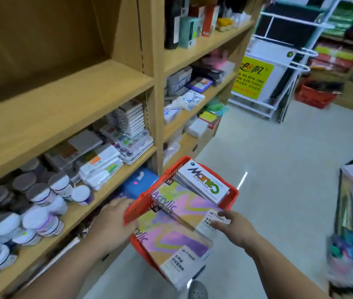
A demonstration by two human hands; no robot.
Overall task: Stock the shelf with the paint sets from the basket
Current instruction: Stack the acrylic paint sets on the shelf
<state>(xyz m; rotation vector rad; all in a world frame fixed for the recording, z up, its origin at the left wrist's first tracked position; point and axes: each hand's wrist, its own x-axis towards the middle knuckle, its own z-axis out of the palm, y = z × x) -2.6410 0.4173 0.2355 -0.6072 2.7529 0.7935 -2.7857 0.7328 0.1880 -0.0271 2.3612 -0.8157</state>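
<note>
- Head view: at 6 o'clock my left hand (115, 221) gripped the basket (143, 201) rim, and my right hand (236, 228) curled its fingers on the upper acrylic set (184, 205).
- I judged it best lifted flat, clear of the Monte box (203, 182) at 12.
- The bare shelf (63, 100) waited at 10 o'clock.

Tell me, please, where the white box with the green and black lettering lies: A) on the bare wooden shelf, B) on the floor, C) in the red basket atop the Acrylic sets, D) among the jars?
C: the white box rests at the far end of the red basket, lying on the Acrylic sets.
</note>
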